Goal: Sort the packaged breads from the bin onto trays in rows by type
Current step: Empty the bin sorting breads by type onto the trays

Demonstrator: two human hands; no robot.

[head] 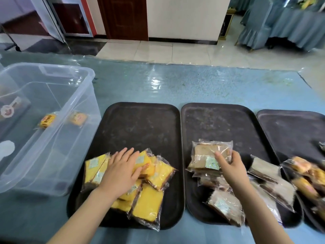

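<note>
Three dark trays lie side by side on the blue table. On the left tray point(140, 124) sits a loose heap of yellow cake packs point(149, 205); my left hand point(121, 169) rests flat on top of it, fingers straight. The middle tray point(219, 124) carries several brown bread packs, and my right hand point(232, 166) pinches the top brown pack point(207, 155) at its near right corner. The right tray point(290, 127) holds orange-brown bun packs point(306, 175) at its near edge. In the clear plastic bin point(70, 134) at the left lies a small yellow pack point(47, 120).
More brown packs point(274, 180) straddle the gap between the middle and right trays. The far halves of all three trays are bare. The table's far edge meets a tiled floor; chairs draped in blue cloth point(281, 23) stand at the back right.
</note>
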